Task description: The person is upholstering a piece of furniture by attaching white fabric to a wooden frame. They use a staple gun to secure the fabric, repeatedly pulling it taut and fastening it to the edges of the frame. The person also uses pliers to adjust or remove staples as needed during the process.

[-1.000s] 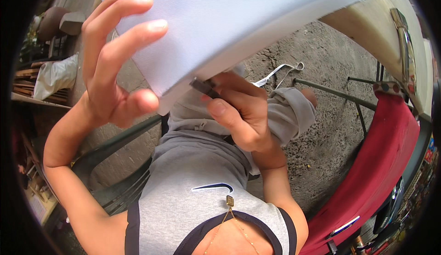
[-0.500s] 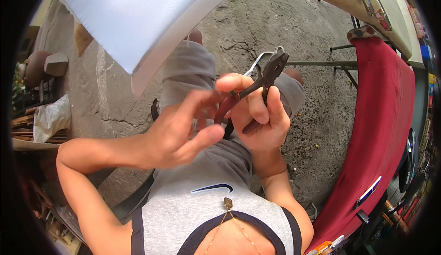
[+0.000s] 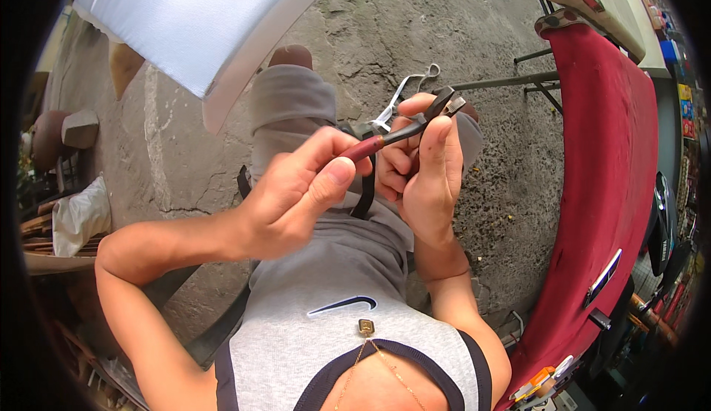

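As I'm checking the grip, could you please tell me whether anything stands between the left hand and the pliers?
Nothing visible does: the left hand holds a red handle of the pliers directly, while the right hand is nearer their head.

On the light-grey, dark-trimmed fabric top [image 3: 285,337], a dark, white-edged curved emblem [image 3: 345,302]; on the glossy black curved object [image 3: 661,207] at right, small pale lettering [image 3: 663,241].
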### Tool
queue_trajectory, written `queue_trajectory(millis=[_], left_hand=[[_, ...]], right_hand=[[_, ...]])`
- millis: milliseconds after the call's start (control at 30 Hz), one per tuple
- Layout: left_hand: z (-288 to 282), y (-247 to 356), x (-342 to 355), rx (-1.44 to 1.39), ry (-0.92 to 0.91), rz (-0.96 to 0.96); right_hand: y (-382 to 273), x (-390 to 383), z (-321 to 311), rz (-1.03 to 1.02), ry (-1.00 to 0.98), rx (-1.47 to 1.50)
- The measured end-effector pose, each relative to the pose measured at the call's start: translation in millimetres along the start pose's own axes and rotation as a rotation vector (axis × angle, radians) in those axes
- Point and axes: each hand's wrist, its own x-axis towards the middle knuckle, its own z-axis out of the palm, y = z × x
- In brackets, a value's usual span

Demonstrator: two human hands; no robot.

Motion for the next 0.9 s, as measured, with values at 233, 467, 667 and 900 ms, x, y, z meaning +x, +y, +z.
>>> queue_trajectory(millis=[233,467,667,900], left_hand=[[1.0,3.9,-1.2,-0.300,-0.050,-0.141],[-6.7,12.1,0.1,-0.882,-0.256,-0.494],[-8.7,19.9,-1.5,-0.735,-0.174,-0.508],[-19.1,12.7,8.3,0.057,0.057,0.211]], right_hand=[[12.6,6.6,-1.8,-0.213,-0.169,-0.109],[19.9,12.5,-2.0,-0.266,-0.258,-0.132],[26.4,11.3,1.7,-0.204,-0.206,-0.120],[31.5,7.5,12.9,-0.210,-0.190,-0.075]])
